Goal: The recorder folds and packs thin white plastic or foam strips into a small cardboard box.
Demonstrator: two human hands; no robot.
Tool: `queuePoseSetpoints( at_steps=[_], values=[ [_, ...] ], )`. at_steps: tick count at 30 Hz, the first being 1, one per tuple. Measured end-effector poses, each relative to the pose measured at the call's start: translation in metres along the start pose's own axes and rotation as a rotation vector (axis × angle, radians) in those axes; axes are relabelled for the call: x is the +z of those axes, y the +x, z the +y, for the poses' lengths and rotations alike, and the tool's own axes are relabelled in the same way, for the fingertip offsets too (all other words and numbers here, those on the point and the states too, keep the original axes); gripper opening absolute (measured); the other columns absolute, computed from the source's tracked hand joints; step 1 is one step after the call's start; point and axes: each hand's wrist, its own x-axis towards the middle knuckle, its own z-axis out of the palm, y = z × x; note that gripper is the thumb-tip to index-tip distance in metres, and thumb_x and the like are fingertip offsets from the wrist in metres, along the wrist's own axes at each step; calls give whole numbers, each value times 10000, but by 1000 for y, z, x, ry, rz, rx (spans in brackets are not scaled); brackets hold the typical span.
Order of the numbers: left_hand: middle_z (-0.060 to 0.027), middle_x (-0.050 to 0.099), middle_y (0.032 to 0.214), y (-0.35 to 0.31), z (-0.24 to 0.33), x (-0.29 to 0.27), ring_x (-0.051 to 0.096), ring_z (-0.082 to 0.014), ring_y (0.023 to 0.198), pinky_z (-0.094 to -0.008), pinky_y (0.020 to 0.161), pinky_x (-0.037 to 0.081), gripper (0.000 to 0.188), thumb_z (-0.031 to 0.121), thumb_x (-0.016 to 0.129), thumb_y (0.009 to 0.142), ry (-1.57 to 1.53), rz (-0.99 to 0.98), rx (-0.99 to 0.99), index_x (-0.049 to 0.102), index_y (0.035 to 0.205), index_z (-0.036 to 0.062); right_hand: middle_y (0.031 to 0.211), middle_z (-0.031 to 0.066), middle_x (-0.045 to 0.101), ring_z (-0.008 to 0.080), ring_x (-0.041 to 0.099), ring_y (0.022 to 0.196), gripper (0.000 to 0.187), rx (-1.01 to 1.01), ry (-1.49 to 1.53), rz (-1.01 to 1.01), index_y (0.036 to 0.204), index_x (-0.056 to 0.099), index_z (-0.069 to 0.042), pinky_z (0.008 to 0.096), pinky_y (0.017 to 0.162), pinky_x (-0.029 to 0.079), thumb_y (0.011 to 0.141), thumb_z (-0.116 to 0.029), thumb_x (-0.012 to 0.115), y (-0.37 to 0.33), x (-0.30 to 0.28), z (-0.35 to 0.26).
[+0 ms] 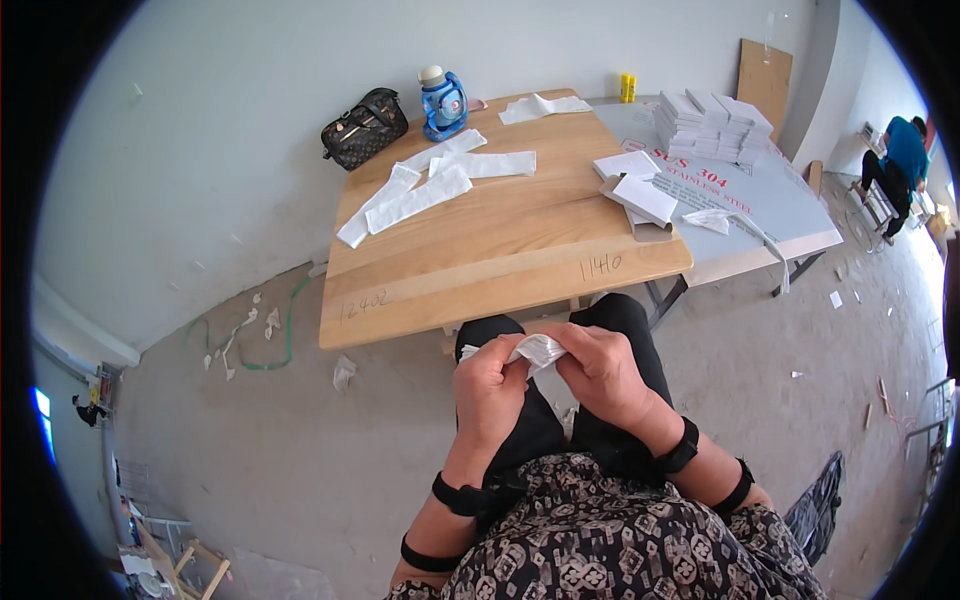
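Over my lap, just in front of the table's near edge, a bundle of thin white layered sheets (539, 350) is bent into an arch between my hands. I cannot make out whether it is paper or cloth. My left hand (488, 395) pinches one end between thumb and fingers. The other end is gripped by my right hand (608, 372), fingers curled behind it. Ahead on the wooden table (500, 250) lie several flat white strips (420, 205), some overlapping. Another white strip (543, 107) rests at the far edge.
A brown handbag (366, 129) and blue water bottle (443, 105) stand at the table's back left. Small white boxes (645, 198) sit at its right edge. Stacked white boxes (712, 125) and yellow tubes (627, 88) are on the grey table (720, 220). A person (903, 165) sits far right.
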Motion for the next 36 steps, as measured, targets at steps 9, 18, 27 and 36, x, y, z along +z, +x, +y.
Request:
queuePoseSetpoints(
  at_steps=[9, 18, 27, 36],
  values=[
    [-99, 695, 868, 64, -46, -29, 632, -186, 751, -280, 738, 487, 250, 112, 767, 707, 521, -168, 258, 702, 922, 1, 857, -2, 666, 54, 568, 755, 187, 628, 862, -107, 989, 668, 41, 222, 683, 458, 827, 58, 576, 20, 21, 69],
    [-24, 648, 809, 134, -94, 21, 595, -94, 741, -238, 701, 490, 193, -62, 706, 718, -627, 27, -382, 630, 882, 7, 932, 18, 687, 87, 623, 835, 243, 757, 1110, 93, 1032, 663, 15, 235, 760, 481, 815, 81, 577, 55, 55, 149],
    [-35, 668, 863, 187, -116, 36, 593, -81, 776, -227, 728, 485, 193, -92, 640, 773, -306, -73, -44, 616, 939, 5, 880, -2, 652, 71, 581, 859, 213, 626, 684, 112, 949, 634, -19, 228, 781, 462, 795, 119, 582, 84, 68, 187],
    [-40, 663, 937, 181, -142, 38, 604, -91, 810, -240, 752, 498, 326, -65, 701, 752, -443, -47, -145, 611, 1053, 22, 825, 13, 654, 78, 589, 782, 203, 587, 577, 107, 935, 654, -30, 231, 711, 477, 774, 90, 626, 83, 80, 196]
  ],
)
